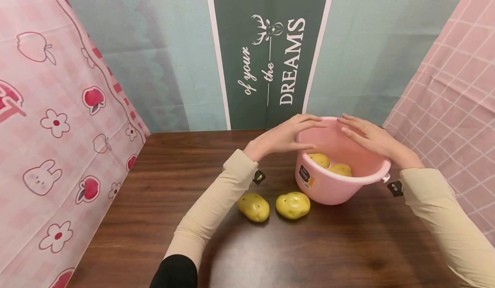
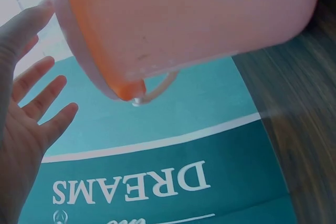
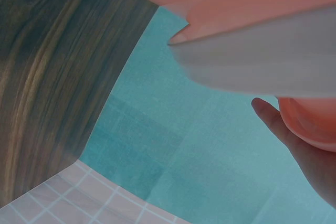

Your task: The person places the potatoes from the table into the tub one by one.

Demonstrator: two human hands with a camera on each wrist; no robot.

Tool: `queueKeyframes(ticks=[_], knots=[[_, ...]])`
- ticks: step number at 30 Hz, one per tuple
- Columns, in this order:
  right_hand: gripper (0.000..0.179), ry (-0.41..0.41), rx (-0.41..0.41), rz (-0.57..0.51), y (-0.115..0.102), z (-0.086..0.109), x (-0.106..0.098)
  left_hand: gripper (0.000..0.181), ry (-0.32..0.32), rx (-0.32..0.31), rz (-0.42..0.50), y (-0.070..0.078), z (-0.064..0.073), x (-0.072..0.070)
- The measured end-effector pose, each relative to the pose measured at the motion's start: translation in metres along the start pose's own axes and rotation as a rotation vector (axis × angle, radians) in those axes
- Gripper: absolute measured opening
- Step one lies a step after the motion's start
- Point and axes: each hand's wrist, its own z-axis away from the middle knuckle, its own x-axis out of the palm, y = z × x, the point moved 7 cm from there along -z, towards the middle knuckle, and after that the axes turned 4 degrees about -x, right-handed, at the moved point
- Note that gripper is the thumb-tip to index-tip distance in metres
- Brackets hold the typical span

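Observation:
A pink bucket (image 1: 334, 191) stands upright at the right of the table, its mouth facing up. Two yellow potatoes lie inside it, one potato (image 1: 320, 160) at the left and another potato (image 1: 341, 170) beside it. My left hand (image 1: 286, 134) is at the left rim with fingers extended over the opening; in the left wrist view its thumb is right at the rim and the fingers are spread. On the other side, my right hand (image 1: 371, 138) reaches over the right rim, fingers straight. Neither hand grips anything. Two more potatoes, a left potato (image 1: 254, 207) and a right potato (image 1: 293, 205), lie in front of the bucket.
The dark wooden table (image 1: 154, 219) ends at a green and teal cloth (image 1: 267, 56) with white lettering. A pink patterned cloth (image 1: 50, 150) hangs at the left, and a pink checked cloth (image 1: 456, 86) stands close to the right arm. A white handle joint (image 1: 386, 178) juts from the bucket's right side.

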Motion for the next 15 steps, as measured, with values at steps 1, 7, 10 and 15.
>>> queueKeyframes(ticks=[1,7,10,15], knots=[[0.053,-0.001,0.001,0.001,0.000,0.000,0.000,0.056,0.000,-0.002,-0.001,-0.001,0.002,0.000],[0.053,-0.007,0.013,-0.010,0.000,0.000,-0.001,0.054,-0.006,-0.033,-0.010,-0.009,0.012,0.000],[0.053,-0.003,0.006,-0.011,0.000,0.000,-0.001,0.054,-0.005,-0.050,-0.009,-0.012,0.017,0.001],[0.052,0.012,-0.009,-0.010,0.001,-0.001,-0.002,0.054,0.009,-0.077,0.004,-0.017,0.024,0.000]])
